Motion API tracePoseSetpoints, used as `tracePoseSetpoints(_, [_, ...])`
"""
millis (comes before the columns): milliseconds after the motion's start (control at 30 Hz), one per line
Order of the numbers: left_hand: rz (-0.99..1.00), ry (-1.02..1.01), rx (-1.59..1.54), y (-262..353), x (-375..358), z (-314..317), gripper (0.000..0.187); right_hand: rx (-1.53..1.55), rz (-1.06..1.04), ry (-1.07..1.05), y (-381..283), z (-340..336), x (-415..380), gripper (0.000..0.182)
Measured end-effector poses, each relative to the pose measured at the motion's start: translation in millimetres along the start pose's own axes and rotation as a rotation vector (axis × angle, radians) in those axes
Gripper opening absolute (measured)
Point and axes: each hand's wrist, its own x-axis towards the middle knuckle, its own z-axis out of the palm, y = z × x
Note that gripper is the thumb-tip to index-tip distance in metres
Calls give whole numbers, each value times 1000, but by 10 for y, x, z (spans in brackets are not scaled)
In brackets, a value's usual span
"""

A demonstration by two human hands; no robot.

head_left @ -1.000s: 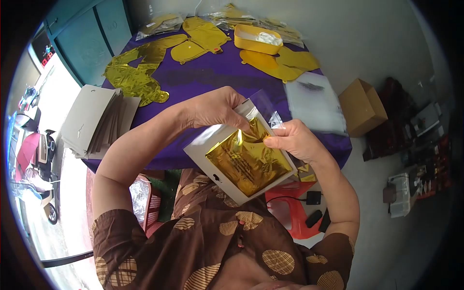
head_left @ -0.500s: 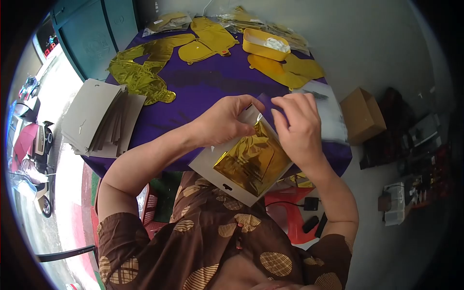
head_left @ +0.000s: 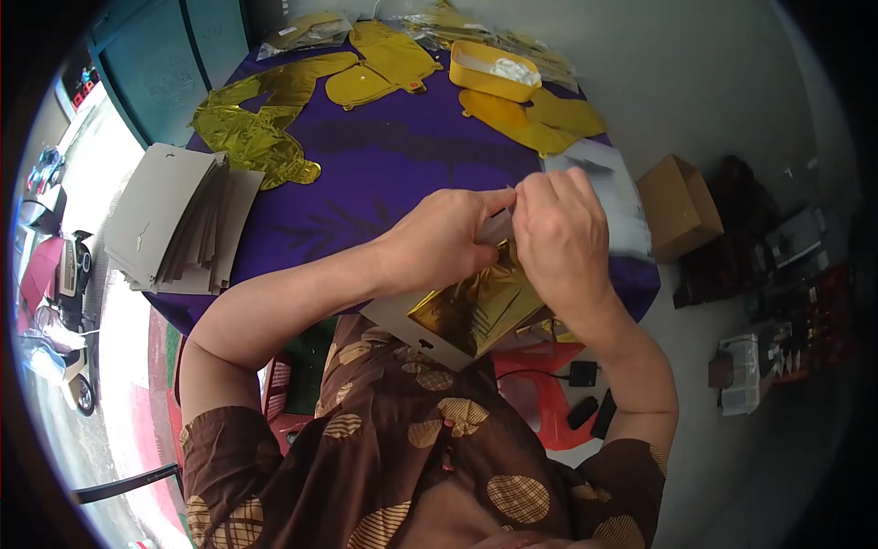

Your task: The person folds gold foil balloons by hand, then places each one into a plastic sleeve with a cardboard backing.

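A folded gold foil balloon (head_left: 471, 316) lies against a grey backing card (head_left: 398, 316) with a hanging hole, in what looks like a clear plastic bag. This pack is tilted over my lap at the table's front edge. My left hand (head_left: 444, 240) is closed around its upper left side, thumb on the front. At the pack's far end my right hand (head_left: 560, 229) pinches with its fingers curled, meeting the left fingertips. The edge between the fingertips is mostly hidden.
Gold foil balloons (head_left: 380, 73) lie flat across the purple tablecloth (head_left: 393, 146). A stack of grey cards (head_left: 165, 215) stands at the left, clear bags (head_left: 622, 197) at the right. Behind are a yellow tub (head_left: 471, 78) and bagged packs (head_left: 306, 37). A cardboard box (head_left: 679, 209) sits beyond the table.
My right hand has closed from loosely spread fingers into a pinch at the pack's far end. Both hands have come together there, and the pack has tilted so less foil shows.
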Motion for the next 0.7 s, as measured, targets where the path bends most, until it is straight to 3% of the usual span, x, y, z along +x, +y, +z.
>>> tracePoseSetpoints(267, [-101, -12, -58, -13, -87, -48, 61, 372, 374, 152, 214, 33, 8, 6])
tracePoseSetpoints(333, [-145, 26, -169, -142, -172, -60, 60, 500, 573, 213, 498, -28, -12, 2])
tracePoseSetpoints(433, [-218, 75, -368, -304, -268, -164, 56, 786, 706, 322, 773, -81, -127, 4])
tracePoseSetpoints(567, [-221, 106, -351, -324, -305, -139, 53, 655, 494, 139, 391, -87, -248, 6])
tracePoseSetpoints(700, [-157, 89, -204, -181, -225, 3, 55, 324, 70, 107, 9, 47, -212, 18])
